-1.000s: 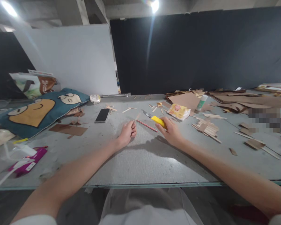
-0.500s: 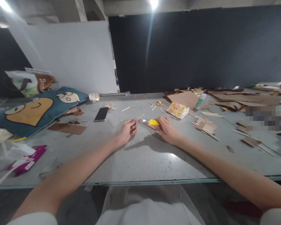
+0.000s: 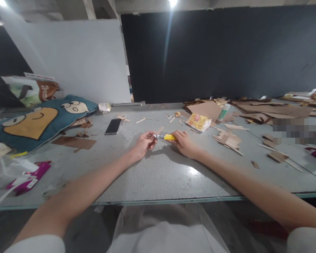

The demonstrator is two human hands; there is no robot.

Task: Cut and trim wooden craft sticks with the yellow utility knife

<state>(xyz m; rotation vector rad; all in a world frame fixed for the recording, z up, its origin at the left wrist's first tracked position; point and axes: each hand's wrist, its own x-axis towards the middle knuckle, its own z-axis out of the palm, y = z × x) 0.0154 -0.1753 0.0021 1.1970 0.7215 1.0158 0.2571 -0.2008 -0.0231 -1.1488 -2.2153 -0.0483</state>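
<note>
My right hand [image 3: 183,143] is closed around the yellow handle of a utility knife [image 3: 170,137], above the middle of the table. The knife's metal end points left and reaches the fingertips of my left hand [image 3: 145,143]. My left thumb and fingers are pinched together at that end; what lies between them is too small and hidden to make out. Just beyond the metal end shows a small light-brown sliver of wood [image 3: 160,129]; whether it is held or lies on the table, I cannot tell.
A phone [image 3: 113,127], a cardboard piece [image 3: 74,142] and a blue cushion [image 3: 31,123] lie to the left, with a purple power strip [image 3: 28,177] nearer. On the right are a yellow packet [image 3: 199,122], a glue stick [image 3: 223,112], a bundle of wooden sticks [image 3: 228,140] and cardboard sheets [image 3: 276,109].
The knife has shifted left, its metal end now meeting my left fingertips. The reddish strip seen under the knife earlier no longer shows. The camera view has moved slightly.
</note>
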